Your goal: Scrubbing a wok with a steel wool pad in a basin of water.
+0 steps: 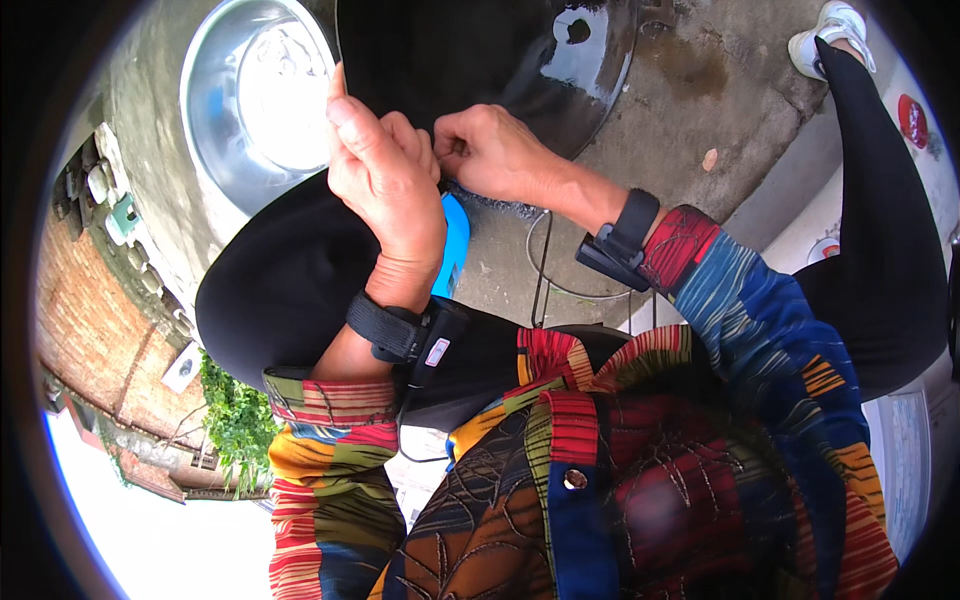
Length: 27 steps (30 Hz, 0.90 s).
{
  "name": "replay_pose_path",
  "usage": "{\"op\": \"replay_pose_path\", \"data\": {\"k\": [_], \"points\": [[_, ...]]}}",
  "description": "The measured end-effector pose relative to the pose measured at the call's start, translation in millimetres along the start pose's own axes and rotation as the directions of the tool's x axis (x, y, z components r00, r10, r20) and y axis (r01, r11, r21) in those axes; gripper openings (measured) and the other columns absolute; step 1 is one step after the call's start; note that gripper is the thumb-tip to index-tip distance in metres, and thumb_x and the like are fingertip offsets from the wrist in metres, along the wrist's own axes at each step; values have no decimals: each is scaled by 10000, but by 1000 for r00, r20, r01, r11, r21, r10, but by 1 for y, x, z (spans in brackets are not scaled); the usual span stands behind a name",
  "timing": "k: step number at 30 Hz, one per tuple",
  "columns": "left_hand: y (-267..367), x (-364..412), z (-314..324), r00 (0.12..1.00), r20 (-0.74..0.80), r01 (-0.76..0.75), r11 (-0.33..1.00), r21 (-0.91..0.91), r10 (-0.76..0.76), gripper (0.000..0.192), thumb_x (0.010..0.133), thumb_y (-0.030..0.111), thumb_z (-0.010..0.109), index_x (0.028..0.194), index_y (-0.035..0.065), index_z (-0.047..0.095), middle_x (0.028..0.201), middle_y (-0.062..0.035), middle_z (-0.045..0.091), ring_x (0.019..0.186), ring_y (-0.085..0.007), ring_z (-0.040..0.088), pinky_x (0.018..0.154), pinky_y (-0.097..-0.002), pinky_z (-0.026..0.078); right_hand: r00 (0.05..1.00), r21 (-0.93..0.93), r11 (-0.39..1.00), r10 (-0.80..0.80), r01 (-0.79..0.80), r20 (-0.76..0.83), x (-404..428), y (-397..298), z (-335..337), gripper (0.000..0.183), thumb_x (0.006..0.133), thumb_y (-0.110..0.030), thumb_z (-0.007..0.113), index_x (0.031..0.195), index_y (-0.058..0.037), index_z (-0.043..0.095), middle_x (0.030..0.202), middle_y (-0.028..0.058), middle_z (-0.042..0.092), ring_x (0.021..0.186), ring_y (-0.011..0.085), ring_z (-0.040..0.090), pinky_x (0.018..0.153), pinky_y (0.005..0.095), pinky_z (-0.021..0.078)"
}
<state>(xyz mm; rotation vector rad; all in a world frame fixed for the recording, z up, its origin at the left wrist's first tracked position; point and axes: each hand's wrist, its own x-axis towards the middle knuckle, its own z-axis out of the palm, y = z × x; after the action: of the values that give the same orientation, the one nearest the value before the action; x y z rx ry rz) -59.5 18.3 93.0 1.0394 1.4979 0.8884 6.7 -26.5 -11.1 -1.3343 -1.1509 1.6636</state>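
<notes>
My left hand (386,169) is raised over my bent knee, index finger extended beside the rim of a large dark round vessel (465,52). Its other fingers are curled. My right hand (487,146) is close beside it, fingers bent inward at the vessel's near edge. Whether either hand pinches something small is hidden by the fingers. Below the hands, a bright blue object (454,240) shows partly behind my left wrist. A strip of rough dark-grey material (499,204) lies under my right hand. Left of the vessel, a shiny metal basin (214,105) glares brightly inside.
Stained concrete ground (697,112) spreads to the right. Between my legs is a thin metal ring (534,251) with dark rods. A white shoe (832,37) is at upper right. Stones (150,281), a brick surface (112,315) and green leaves (236,420) are at left.
</notes>
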Motion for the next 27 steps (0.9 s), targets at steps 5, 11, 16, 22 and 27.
{"op": "replay_pose_path", "data": {"k": [5, 11, 16, 22, 27], "points": [[1, -4, 0, 998, -33, 47, 999, -1, -47, 523, 986, 385, 376, 1385, 50, 325, 496, 57, 233, 392, -20, 205, 363, -195, 156, 990, -340, 932, 138, -126, 9, -15, 54, -7, 144, 638, -82, 535, 743, -59, 631, 785, 163, 646, 789, 354, 624, 674, 449, 488], [2, -7, 5, 1000, -20, 23, 1000, 19, -22, 508, 983, 387, 383, 1369, 57, 355, 506, 60, 242, 392, -16, 212, 361, -189, 152, 945, -679, 667, 129, -306, -300, 1, 125, -71, 180, 682, -123, 548, 815, -65, 654, 850, 185, 654, 827, 372, 632, 696, 462, 516], [3, -5, 5, 999, -42, 30, 999, 11, -29, 500, 987, 375, 381, 1360, 42, 361, 508, 63, 246, 392, -12, 218, 361, -185, 152, 960, -453, 851, 277, -267, -44, -16, 95, -46, 126, 692, -107, 555, 758, -68, 656, 811, 174, 655, 804, 356, 637, 711, 442, 519], [0, -4, 1, 999, -19, -47, 996, 73, 48, 512, 999, 358, 346, 1395, 35, 312, 503, 67, 236, 401, -11, 209, 368, -182, 148, 990, -350, 928, 138, -131, -3, -43, 102, -10, 90, 687, -71, 557, 761, -79, 607, 754, 162, 642, 740, 363, 628, 642, 464, 499], [-3, -6, 1, 998, -10, -57, 998, 41, 57, 533, 999, 368, 337, 1402, 23, 286, 502, 63, 241, 400, -10, 216, 369, -180, 155, 972, -631, 740, 168, -233, -162, -24, 153, -78, 98, 681, -97, 555, 762, -68, 603, 744, 170, 637, 746, 363, 629, 635, 468, 500]]}}
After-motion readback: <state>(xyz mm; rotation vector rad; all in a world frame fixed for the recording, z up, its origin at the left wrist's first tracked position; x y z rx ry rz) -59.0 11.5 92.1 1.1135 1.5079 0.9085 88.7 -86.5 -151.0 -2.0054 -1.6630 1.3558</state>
